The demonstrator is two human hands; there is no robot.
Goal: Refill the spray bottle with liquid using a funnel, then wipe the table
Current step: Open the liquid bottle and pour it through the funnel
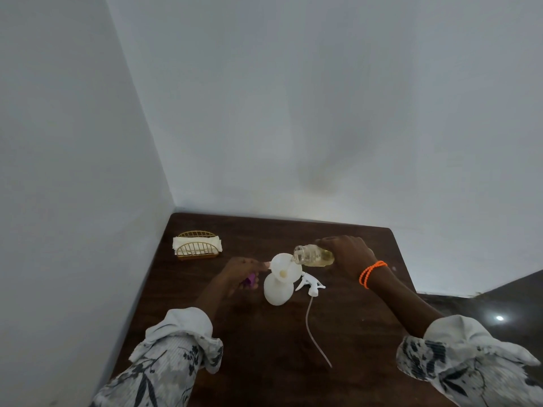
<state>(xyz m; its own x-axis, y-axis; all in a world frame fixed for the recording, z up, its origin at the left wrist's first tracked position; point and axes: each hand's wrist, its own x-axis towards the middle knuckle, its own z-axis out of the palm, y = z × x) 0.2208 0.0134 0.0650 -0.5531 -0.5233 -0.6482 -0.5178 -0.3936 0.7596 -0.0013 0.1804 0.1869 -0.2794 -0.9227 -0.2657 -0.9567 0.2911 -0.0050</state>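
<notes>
Dark brown wood makes up the table (264,348) we see, and it sits pushed into a corner of pale walls (293,113). Next in size come the two sleeves (176,356), white with grey flower prints, rolled back above the wrists. The right hand (349,254) reaches in from the right and wraps closed around a small clear bottle (313,255) with yellow liquid inside. We see this bottle tipped on its side, with its open mouth pointing left over the funnel. A thin line of liquid seems to run from the mouth down into the funnel, but it is faint. The left hand (238,273) sits on the other side, and its fingertips (266,264) pinch the left rim of the funnel. We also see something purple (250,280) tucked in that hand, but we cannot tell what it is. The white spray bottle (278,290) stands upright near the middle of the table, between the two hands. The white funnel (285,267) sits in the neck of the spray bottle. A gold wire holder (197,246) stands near the far left corner, well apart from the hands, and it has white napkins (179,243) in it. The white spray head (311,284) lies on the table just right of the spray bottle, and its thin tube (313,330) trails toward us. Orange beads (370,273) circle the right wrist.
</notes>
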